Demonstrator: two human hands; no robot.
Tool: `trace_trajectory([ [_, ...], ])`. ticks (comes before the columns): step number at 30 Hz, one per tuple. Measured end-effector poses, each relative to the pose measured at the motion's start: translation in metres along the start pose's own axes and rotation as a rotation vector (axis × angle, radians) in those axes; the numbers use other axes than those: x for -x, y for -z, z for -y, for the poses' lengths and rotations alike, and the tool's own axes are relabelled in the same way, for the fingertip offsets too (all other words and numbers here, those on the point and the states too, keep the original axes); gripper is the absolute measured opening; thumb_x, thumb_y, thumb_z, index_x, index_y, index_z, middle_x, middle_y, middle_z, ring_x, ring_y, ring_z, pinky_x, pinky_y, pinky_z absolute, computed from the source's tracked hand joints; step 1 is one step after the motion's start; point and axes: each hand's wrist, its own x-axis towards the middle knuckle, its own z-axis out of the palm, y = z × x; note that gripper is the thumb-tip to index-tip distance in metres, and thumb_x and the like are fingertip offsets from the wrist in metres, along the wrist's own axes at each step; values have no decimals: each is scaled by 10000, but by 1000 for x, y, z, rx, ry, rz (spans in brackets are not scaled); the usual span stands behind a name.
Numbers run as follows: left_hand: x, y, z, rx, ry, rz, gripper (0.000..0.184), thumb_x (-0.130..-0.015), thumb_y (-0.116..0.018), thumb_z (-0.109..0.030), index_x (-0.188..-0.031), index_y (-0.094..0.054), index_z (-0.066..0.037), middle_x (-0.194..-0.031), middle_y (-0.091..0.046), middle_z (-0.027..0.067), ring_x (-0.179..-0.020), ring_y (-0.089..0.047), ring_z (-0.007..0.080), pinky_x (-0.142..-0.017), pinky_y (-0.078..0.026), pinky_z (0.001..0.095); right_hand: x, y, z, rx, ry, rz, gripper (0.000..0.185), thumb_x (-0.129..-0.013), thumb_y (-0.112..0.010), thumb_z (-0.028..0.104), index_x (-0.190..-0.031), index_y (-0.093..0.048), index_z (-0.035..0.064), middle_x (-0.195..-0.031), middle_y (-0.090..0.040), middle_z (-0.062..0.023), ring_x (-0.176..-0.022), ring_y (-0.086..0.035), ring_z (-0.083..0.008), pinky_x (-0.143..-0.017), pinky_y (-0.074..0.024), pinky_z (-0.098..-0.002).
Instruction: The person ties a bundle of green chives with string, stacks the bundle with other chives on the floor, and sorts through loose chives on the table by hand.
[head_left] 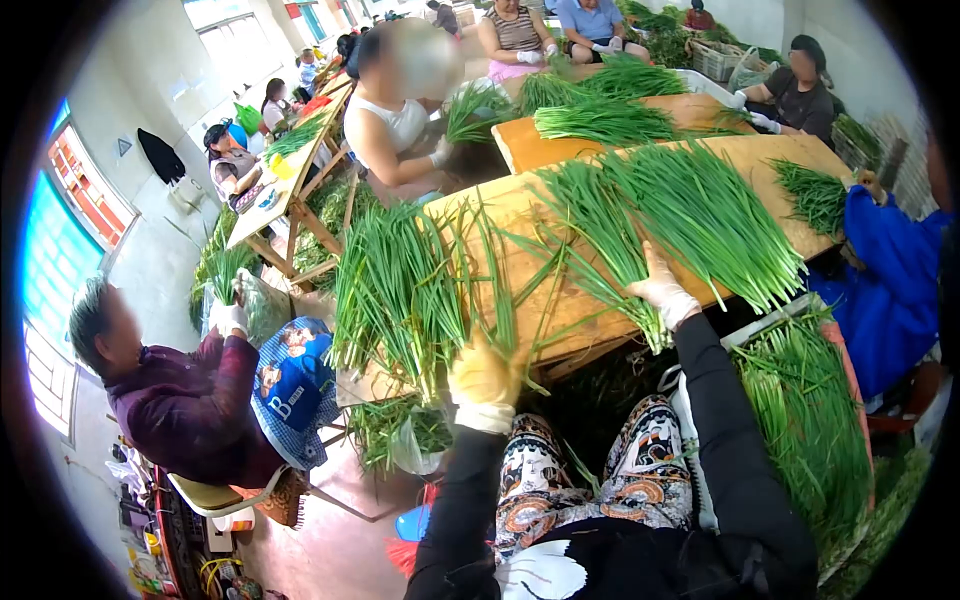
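Observation:
Long green garlic chives lie on a wooden table (590,325) in front of me. My right hand (662,285), in a pale glove, is closed round the lower stalks of a bunch of garlic chives (600,225). Right beside it a larger bundle of chives (700,215) lies with its pale ends towards me. My left hand (483,380), also gloved, is smeared by motion at the table's near edge. It is nearest to the root ends of the left pile of chives (395,285); its fingers cannot be made out. A few loose strands (500,275) lie between the piles.
A crate of chives (805,430) stands at my right, beside a person in blue (890,280). On my left a seated person (190,400) holds a small bunch. More people work at the far tables. Chive scraps (395,435) hang below the table's left corner.

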Motion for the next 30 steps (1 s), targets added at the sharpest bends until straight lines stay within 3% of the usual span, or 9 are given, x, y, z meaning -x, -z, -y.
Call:
trace_trajectory([
  [2, 6, -4, -24, -3, 24, 165, 811, -676, -671, -427, -1250, -270, -18, -920, -543, 168, -731, -553, 233, -568, -486, 333, 0, 0, -1, -2, 6, 36, 949, -596, -673, 167, -1351, -109, 62, -1362, -211, -189, -1256, -219, -302, -1014, -227, -311],
  [4, -8, -95, -29, -266, -169, -321, 603, -769, -524, -125, -1266, -232, 51, -986, -535, 176, -649, -588, 248, -572, -485, 292, -4, -3, 1, 51, -1, 32, 953, -595, -674, 172, -1354, -106, 69, -1354, -231, -193, -1256, -218, -304, -1010, -231, -305],
  [10, -21, -74, -114, 442, -386, 469, 632, -765, -533, -117, -1300, -205, -47, -1136, -457, 253, -956, -497, 408, -794, -438, 389, 11, -1, 10, -4, -62, 62, 943, -624, -672, 182, -1357, -86, 77, -1352, -223, -207, -1251, -224, -316, -1015, -222, -326],
  [12, -23, -127, -113, 583, -724, 128, 661, -787, -564, -155, -1323, -184, -86, -1258, -367, 210, -1039, -463, 349, -873, -391, 355, 11, -3, 3, -9, -39, 71, 912, -649, -651, 187, -1354, -85, 62, -1343, -231, -225, -1242, -247, -312, -1010, -227, -319],
  [17, -58, -99, -58, 991, -549, 575, 352, -793, -511, -103, -1102, -456, 57, -1039, -541, 206, -963, -537, 242, -826, -427, 310, 21, 28, -9, -67, 80, 286, 983, -677, -656, 397, -1342, -47, 7, -1366, -163, -233, -1282, -144, -317, -1034, -168, -319],
  [21, -96, -148, -29, 845, -476, -136, 251, -780, -482, -100, -1015, -529, -23, -842, -597, 137, -704, -581, 278, -652, -475, 329, 57, 17, 74, 340, -24, 102, 1118, -610, -668, 514, -1349, 48, 77, -1398, -18, -196, -1274, -67, -398, -996, -165, -516],
  [23, -77, -100, -40, 539, -399, -74, 291, -775, -469, -93, -1055, -484, -13, -927, -567, 169, -834, -551, 287, -744, -444, 358, 68, -1, 97, 641, -38, 181, 1161, -567, -679, 560, -1353, 79, 165, -1408, 42, -158, -1271, -44, -415, -930, -204, -620],
  [27, -91, -68, -6, 77, -89, 61, 513, -757, -502, -172, -1217, -324, -34, -1067, -512, 232, -932, -530, 362, -837, -425, 427, 50, 19, 68, 590, -106, 117, 1025, -631, -670, 480, -1363, -10, 200, -1408, 47, -156, -1263, -132, -402, -947, -310, -497],
  [30, -108, -72, 44, 270, 146, -55, 648, -804, -496, -181, -1305, -113, -32, -1089, -506, 214, -869, -568, 340, -779, -472, 359, 27, 37, 31, 480, -144, 2, 925, -665, -670, 281, -1360, -64, 197, -1310, -273, -212, -1126, -392, -380, -898, -394, -377],
])
